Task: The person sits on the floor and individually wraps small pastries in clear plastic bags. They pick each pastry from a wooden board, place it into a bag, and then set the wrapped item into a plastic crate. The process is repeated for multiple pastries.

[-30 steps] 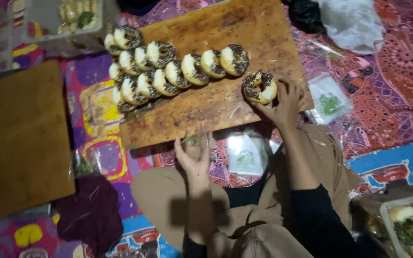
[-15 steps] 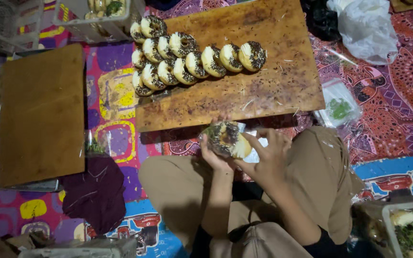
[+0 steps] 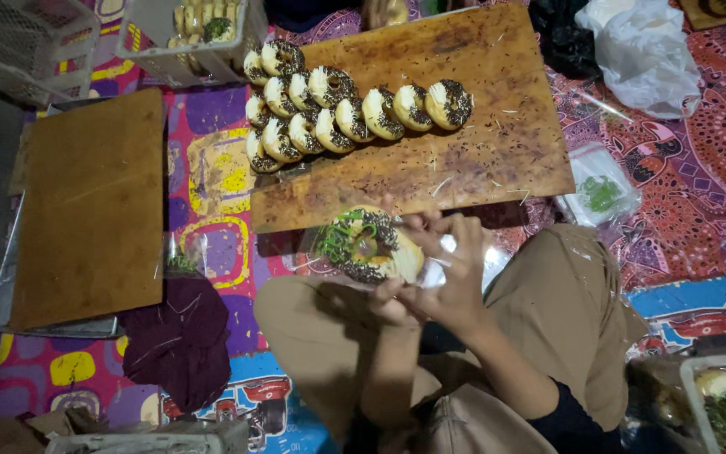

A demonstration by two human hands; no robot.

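I sit cross-legged on a patterned mat. Both my hands hold one ring doughnut point(image 3: 369, 245) with white icing and dark sprinkles, partly inside a clear plastic bag point(image 3: 321, 244), just below the near edge of a large wooden board point(image 3: 497, 151). My right hand point(image 3: 455, 269) grips the doughnut's right side. My left hand point(image 3: 390, 298) sits under it, mostly hidden. Two rows of several similar doughnuts point(image 3: 338, 105) lie across the board's far left part.
A second bare wooden board point(image 3: 86, 210) lies on a metal tray at left. A dark cloth point(image 3: 180, 336) lies beside my knee. White baskets point(image 3: 186, 34) stand at the top left. A white plastic bag point(image 3: 644, 50) is top right, a food tray point(image 3: 724, 395) bottom right.
My right hand lifted a doughnut off the board and brought it down to my lap. My left hand joined it, and the doughnut now sits partly in a clear bag.
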